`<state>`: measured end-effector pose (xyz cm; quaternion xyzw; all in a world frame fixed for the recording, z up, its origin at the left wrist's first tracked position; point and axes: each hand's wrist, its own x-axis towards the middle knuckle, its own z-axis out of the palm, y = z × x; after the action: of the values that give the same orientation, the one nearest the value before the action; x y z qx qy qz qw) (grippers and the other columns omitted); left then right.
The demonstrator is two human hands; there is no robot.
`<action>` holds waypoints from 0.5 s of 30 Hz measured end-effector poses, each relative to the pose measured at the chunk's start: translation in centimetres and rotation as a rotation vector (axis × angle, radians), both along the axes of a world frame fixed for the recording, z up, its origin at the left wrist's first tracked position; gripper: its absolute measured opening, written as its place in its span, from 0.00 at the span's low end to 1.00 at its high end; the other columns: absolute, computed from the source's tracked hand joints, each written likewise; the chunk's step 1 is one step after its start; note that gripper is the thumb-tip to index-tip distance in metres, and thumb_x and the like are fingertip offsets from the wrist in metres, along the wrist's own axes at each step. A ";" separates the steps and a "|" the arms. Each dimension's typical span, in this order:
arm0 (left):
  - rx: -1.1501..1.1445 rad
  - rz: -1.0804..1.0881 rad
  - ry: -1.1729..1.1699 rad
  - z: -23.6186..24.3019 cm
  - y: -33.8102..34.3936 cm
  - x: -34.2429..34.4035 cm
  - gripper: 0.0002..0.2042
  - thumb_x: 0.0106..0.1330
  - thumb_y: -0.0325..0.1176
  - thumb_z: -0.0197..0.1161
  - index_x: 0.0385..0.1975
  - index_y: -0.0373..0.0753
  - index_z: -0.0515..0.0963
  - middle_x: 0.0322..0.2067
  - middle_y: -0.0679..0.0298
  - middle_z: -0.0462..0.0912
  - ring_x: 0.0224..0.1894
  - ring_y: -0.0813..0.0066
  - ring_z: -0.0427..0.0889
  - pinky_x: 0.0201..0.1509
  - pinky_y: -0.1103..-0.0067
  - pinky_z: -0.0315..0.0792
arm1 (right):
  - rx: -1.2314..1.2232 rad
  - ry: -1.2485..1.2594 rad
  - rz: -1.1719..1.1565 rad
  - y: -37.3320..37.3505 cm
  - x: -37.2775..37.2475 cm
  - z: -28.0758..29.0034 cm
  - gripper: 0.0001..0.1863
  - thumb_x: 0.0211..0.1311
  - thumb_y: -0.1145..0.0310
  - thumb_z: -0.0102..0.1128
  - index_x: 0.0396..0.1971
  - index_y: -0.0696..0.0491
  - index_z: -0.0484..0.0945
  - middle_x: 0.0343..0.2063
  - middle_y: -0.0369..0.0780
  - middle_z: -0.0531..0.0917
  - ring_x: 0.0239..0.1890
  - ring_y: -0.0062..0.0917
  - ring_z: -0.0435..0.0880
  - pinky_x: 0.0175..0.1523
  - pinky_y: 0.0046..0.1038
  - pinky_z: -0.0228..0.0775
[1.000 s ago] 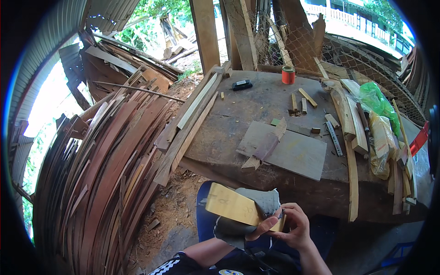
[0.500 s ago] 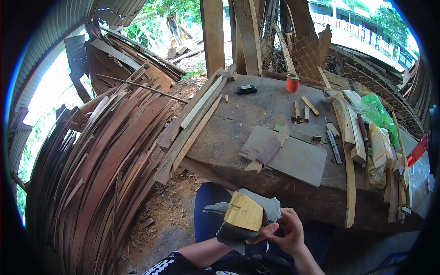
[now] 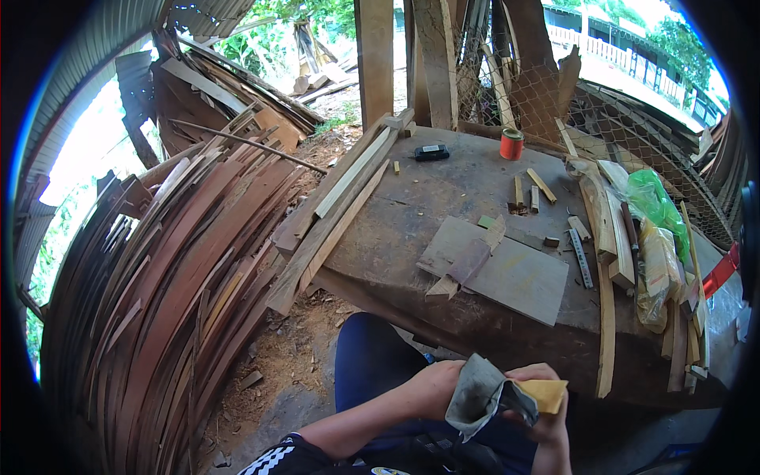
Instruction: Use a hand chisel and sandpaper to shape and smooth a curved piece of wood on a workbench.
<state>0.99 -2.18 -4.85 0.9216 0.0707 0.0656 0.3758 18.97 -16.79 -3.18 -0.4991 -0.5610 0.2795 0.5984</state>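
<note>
My left hand (image 3: 435, 388), closed, is at the left side of a crumpled grey sheet (image 3: 475, 396) that looks like sandpaper, its fingers mostly hidden behind it. My right hand (image 3: 546, 427) grips a yellow wooden block (image 3: 545, 391), which sticks out to the right of the sheet, partly covered by it. Both hands are low in the view, over my dark-trousered leg (image 3: 364, 356), just in front of the workbench.
The workbench (image 3: 372, 237) holds a flat board (image 3: 522, 289), an orange can (image 3: 511, 144), a black object (image 3: 431, 152), small sticks, a marked strip (image 3: 579, 257), long battens (image 3: 604, 332) and plastic bags (image 3: 657, 198). Stacked planks (image 3: 158, 301) lie left, wire mesh (image 3: 522, 103) behind.
My left hand has come up and into view at the sheet's left. The sheet and block have turned and shifted right, and the block's broad face is now mostly hidden.
</note>
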 end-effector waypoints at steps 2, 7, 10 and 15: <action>-0.011 -0.004 -0.018 0.4 0.2 -0.5 0.26 0.51 0.41 0.68 0.49 0.37 0.73 0.48 0.53 0.76 0.53 0.54 0.75 0.58 0.68 0.70 | 0.027 0.091 -0.164 -0.5 0.8 0.2 0.31 0.34 0.60 0.83 0.39 0.58 0.79 0.40 0.43 0.79 0.45 0.29 0.81 0.48 0.30 0.75; -0.046 -0.017 -0.053 0.3 0.6 -1.1 0.30 0.50 0.41 0.69 0.53 0.36 0.70 0.52 0.50 0.73 0.56 0.53 0.73 0.59 0.67 0.69 | 0.067 0.248 -0.227 -1.6 1.9 0.8 0.36 0.35 0.49 0.82 0.38 0.58 0.76 0.37 0.40 0.75 0.38 0.29 0.84 0.42 0.28 0.79; 0.054 -0.004 -0.153 -0.1 0.8 -1.3 0.30 0.49 0.44 0.70 0.52 0.38 0.71 0.50 0.52 0.75 0.53 0.53 0.74 0.59 0.67 0.68 | 0.068 0.285 -0.259 -1.9 2.0 0.6 0.37 0.34 0.48 0.81 0.39 0.58 0.75 0.38 0.39 0.74 0.39 0.29 0.84 0.42 0.29 0.80; 0.074 0.032 -0.144 -0.7 1.1 -1.4 0.30 0.50 0.44 0.70 0.53 0.38 0.71 0.51 0.51 0.74 0.56 0.53 0.73 0.61 0.66 0.67 | 0.078 0.249 -0.240 -2.5 2.8 0.2 0.38 0.35 0.49 0.81 0.42 0.58 0.73 0.38 0.39 0.72 0.40 0.29 0.83 0.43 0.29 0.79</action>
<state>-0.37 -1.09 -5.59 0.9265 0.0559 0.1404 0.3447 21.79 -19.32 -2.99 -0.5004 -0.4296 0.2436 0.7111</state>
